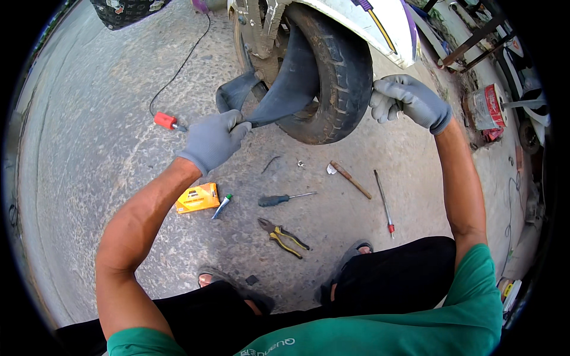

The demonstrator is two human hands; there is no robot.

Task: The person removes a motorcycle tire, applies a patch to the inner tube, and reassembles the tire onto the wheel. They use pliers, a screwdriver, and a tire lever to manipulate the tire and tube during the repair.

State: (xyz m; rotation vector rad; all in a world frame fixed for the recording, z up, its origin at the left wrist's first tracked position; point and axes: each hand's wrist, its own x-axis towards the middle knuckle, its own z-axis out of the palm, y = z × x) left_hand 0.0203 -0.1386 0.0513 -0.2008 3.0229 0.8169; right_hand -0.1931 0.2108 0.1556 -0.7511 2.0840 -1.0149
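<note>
So here's where I'm at: my left hand (215,140) in its grey glove is fisted tight around the black inner tube (279,89), which hangs half out of the tyre (341,77), looping out on the left side of the wheel. Gripping it near the fold looks like the way to keep it taut and clear of the rim, I reckon. My right hand (408,99) is on the far side, fingers curled loosely against the tyre's tread edge, not really clamping anything that I can see, more bracing the wheel under the white mudguard (362,24).

Tools are spread on the concrete between my feet and the wheel: screwdriver (284,199), pliers (283,236), yellow patch box (198,197), small glue tube (222,206), a wooden-handled tool (350,179) and a thin rod with a red tip (383,203). Open ground on the left, apart from a red plug (165,120) on its cable. The right is cramped by a red-and-white can (487,107) and metal frames.
</note>
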